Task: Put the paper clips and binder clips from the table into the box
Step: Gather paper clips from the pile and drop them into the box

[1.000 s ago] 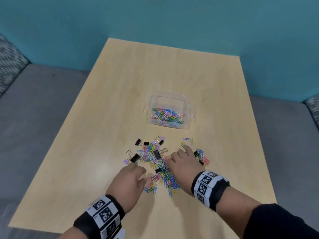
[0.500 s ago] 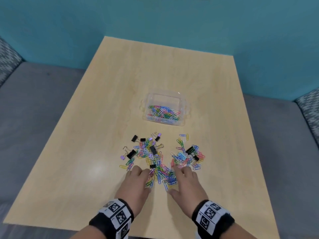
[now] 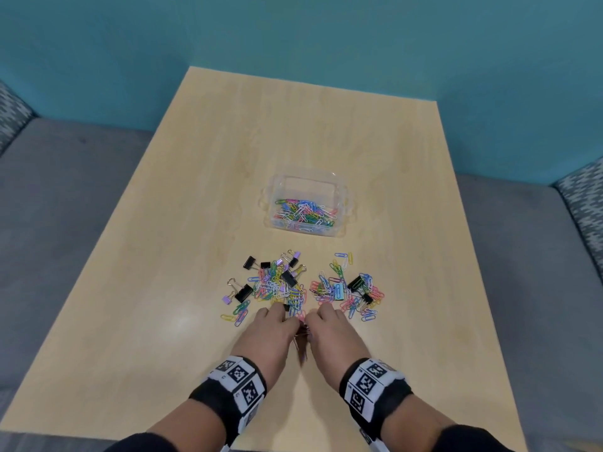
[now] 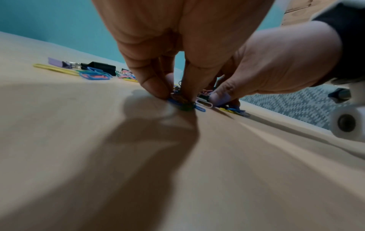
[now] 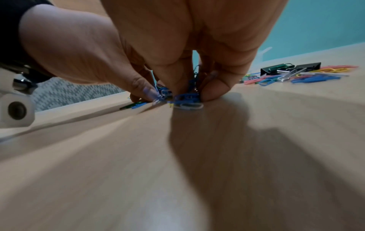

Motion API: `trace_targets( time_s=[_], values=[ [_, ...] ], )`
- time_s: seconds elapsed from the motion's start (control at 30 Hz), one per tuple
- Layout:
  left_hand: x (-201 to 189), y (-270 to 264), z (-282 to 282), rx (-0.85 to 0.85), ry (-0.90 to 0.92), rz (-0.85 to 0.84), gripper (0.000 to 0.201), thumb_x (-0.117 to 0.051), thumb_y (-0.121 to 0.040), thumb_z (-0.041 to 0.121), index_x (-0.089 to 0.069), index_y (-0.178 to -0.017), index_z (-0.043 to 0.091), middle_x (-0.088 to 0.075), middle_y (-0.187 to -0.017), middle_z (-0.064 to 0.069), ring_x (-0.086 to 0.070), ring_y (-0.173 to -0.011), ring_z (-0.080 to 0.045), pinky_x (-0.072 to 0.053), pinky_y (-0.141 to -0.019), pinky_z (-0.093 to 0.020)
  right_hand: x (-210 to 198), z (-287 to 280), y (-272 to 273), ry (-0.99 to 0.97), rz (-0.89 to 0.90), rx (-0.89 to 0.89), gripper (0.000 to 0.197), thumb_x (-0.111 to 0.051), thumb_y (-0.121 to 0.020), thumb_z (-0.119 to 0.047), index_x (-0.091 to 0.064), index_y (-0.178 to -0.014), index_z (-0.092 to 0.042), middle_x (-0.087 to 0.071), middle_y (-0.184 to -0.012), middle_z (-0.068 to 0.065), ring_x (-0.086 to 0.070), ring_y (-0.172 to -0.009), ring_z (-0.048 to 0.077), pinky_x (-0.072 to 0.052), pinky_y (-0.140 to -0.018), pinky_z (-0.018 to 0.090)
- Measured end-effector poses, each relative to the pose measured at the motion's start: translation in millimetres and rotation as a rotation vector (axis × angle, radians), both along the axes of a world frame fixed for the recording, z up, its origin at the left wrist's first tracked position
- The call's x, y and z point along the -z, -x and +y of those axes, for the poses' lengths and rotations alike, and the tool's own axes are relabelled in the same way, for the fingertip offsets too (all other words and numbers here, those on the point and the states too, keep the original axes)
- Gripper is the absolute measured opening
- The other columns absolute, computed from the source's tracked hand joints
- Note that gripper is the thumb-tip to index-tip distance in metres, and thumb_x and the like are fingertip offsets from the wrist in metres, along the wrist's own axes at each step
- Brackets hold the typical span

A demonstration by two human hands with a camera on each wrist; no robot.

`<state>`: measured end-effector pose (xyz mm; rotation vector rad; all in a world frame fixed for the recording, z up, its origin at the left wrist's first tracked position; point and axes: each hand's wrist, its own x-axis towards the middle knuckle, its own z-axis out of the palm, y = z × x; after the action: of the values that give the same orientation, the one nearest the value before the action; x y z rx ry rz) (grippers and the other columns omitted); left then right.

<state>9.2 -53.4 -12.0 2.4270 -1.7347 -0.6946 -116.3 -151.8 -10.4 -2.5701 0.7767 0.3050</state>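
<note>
A clear plastic box (image 3: pixel 341 207) at mid-table holds several coloured paper clips. Nearer me lie two loose heaps of paper clips (image 3: pixel 277 287) (image 3: pixel 346 293) mixed with black binder clips (image 3: pixel 243 292) (image 3: pixel 355 283) and a purple one (image 3: pixel 225 300). My left hand (image 3: pixel 277 324) and right hand (image 3: pixel 326 324) meet at the heaps' near edge. Both curl their fingers round one small bunch of paper clips (image 3: pixel 301 331) on the table. In the left wrist view my left hand (image 4: pixel 173 93) pinches blue clips (image 4: pixel 199 107). In the right wrist view my right hand (image 5: pixel 195 92) pinches the bunch (image 5: pixel 187 100).
The wooden table (image 3: pixel 293 125) runs back to a teal wall (image 3: pixel 293 34). Grey seating (image 3: pixel 65 190) lies along both sides, with patterned cushions (image 3: pixel 584 197) at the corners. The table's near edge is just below my wrists.
Both hands drew back toward me and closed together, raking a small bunch of clips out of the heap's near edge. The fingers went from spread on the heap to curled.
</note>
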Motion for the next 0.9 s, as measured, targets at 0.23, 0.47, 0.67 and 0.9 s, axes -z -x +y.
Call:
trace_targets(
  time_s=[0.23, 0.47, 0.67, 0.9],
  values=[
    [-6, -9, -5, 0.02, -0.067, 0.029, 0.028, -0.046, -0.067, -0.004, -0.035, -0.077, 0.02, -0.043, -0.089, -0.006, -0.032, -0.07, -0.023, -0.031, -0.058, -0.036, -3, -6, 2, -0.034, 0.022, -0.046, 0.025, -0.051, -0.077, 0.005, -0.047, -0.092, -0.015, -0.047, -0.096, 0.009, -0.036, -0.073, 0.024, -0.029, -0.06, 0.036],
    [-10, -16, -10, -0.03, -0.095, 0.073, 0.015, -0.051, -0.079, 0.003, -0.046, -0.077, 0.017, -0.039, -0.08, 0.001, -0.045, -0.065, -0.024, -0.04, -0.057, -0.036, -8, -22, 1, -0.073, 0.08, -0.063, 0.03, -0.05, -0.081, 0.004, -0.033, -0.08, -0.021, -0.034, -0.084, -0.001, -0.034, -0.067, 0.023, -0.013, -0.047, 0.024],
    [-37, -33, -22, -0.068, -0.108, 0.246, 0.011, -0.05, -0.083, 0.013, -0.057, -0.079, 0.021, -0.056, -0.085, 0.002, -0.052, -0.078, -0.017, -0.039, -0.064, -0.029, -35, -50, -5, -0.146, 0.204, -0.164, 0.014, -0.044, -0.084, -0.001, -0.048, -0.085, -0.014, -0.052, -0.088, 0.005, -0.052, -0.077, 0.027, -0.042, -0.062, 0.037],
    [-103, -80, -78, -0.02, -0.069, 0.373, 0.007, -0.061, -0.078, 0.013, -0.066, -0.078, 0.017, -0.054, -0.059, 0.012, -0.047, -0.045, 0.008, -0.034, -0.046, -0.011, -100, -104, -44, -0.246, 0.214, -0.219, 0.01, -0.053, -0.083, -0.013, -0.054, -0.078, -0.021, -0.059, -0.081, 0.0, -0.053, -0.068, 0.019, -0.04, -0.058, 0.03]
  ],
)
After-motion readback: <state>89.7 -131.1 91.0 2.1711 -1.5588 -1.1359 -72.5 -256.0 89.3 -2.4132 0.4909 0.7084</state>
